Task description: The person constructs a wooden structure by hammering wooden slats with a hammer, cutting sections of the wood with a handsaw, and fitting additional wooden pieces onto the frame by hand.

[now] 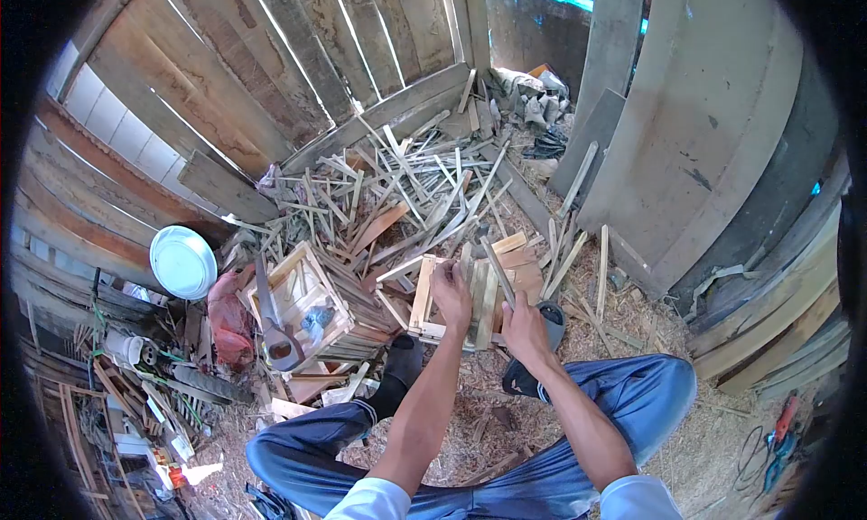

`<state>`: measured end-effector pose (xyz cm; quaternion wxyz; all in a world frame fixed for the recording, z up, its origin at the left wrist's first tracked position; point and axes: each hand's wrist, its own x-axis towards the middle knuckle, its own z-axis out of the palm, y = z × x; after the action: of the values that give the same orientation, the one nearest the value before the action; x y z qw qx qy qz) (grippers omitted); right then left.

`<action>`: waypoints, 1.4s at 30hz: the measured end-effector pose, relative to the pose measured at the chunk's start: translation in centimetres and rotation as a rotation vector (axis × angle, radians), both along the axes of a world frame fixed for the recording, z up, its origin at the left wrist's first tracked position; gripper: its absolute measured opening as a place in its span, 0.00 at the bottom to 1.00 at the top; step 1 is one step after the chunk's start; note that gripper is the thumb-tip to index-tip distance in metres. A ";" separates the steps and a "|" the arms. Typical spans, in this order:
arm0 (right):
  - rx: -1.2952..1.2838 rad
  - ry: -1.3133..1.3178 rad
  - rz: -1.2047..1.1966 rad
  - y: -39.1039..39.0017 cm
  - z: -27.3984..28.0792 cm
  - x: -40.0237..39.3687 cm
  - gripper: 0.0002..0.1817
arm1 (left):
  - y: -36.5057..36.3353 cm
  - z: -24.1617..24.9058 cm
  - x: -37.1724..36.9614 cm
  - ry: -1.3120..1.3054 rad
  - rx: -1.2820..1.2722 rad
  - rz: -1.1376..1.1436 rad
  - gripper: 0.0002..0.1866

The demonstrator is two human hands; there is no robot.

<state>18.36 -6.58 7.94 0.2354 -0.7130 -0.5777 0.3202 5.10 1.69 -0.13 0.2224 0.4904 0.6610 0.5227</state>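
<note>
A small crate of pale wooden slats (pixel 423 290) lies between my feet. At its left part is my left hand (pixel 450 296), fingers curled round a short upright wooden slat (pixel 467 260). My right hand (pixel 527 332) is closed on the lower end of a narrow grey-brown bar (pixel 498 269), which slants up and left across the crate's slats. Whether this bar is wood or metal I cannot tell.
To the left a handsaw (pixel 264 294) rests on a taller wooden crate (pixel 348 317) with a blue bundle inside. Beyond lies a heap of scrap slats (pixel 388 190). A white basin (pixel 182 262) leans at the left wall; red-handled pliers (pixel 787 418) lie far right.
</note>
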 end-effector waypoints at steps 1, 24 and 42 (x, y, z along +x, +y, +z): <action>0.003 0.008 0.002 0.0 0.2 0.0 0.15 | 0.0 -0.2 0.0 0.001 -0.001 -0.001 0.10; 0.010 0.022 0.013 -0.3 0.3 -0.1 0.15 | 0.2 -0.2 -0.6 -0.054 0.055 -0.079 0.09; -0.060 -0.022 0.084 -0.8 0.7 -1.1 0.16 | 0.4 -0.8 -0.7 0.126 0.102 -0.053 0.06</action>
<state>17.30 -7.40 8.68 0.1939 -0.6983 -0.5996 0.3394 4.40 2.08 -0.94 0.1690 0.5503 0.6329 0.5177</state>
